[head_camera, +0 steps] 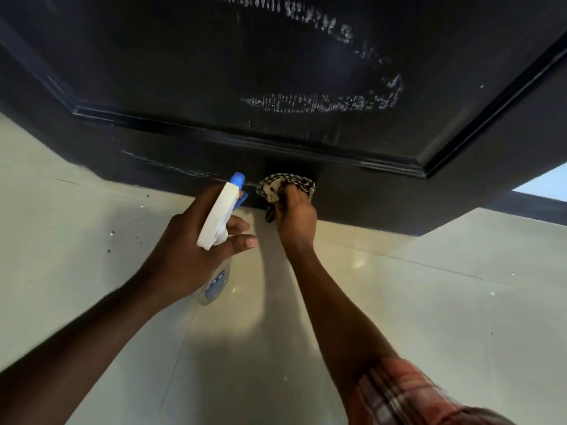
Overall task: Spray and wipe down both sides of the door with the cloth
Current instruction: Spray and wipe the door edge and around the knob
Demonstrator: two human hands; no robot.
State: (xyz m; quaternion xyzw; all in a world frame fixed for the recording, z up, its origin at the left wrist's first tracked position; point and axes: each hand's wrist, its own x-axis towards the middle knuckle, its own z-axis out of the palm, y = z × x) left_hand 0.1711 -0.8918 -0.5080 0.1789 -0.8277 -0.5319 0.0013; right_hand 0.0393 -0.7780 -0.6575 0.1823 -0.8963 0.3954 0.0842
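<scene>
Low against the bottom rail, right hand (pixel 296 214) grips a bunched checkered cloth (pixel 285 187), pressing it to the dark panelled door (pixel 214 72). Left hand (pixel 196 240) holds a clear spray bottle (pixel 219 222) with white-and-blue trigger head just beside it; white smears streak the panel above pale floor tiles (pixel 429 302).

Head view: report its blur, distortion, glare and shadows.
Head view: the wide-angle lens bends the straight mouldings of the door; the left forearm has blurred edges; small glare spots sit on the glossy floor tiles; a soft shadow falls under the arms.
</scene>
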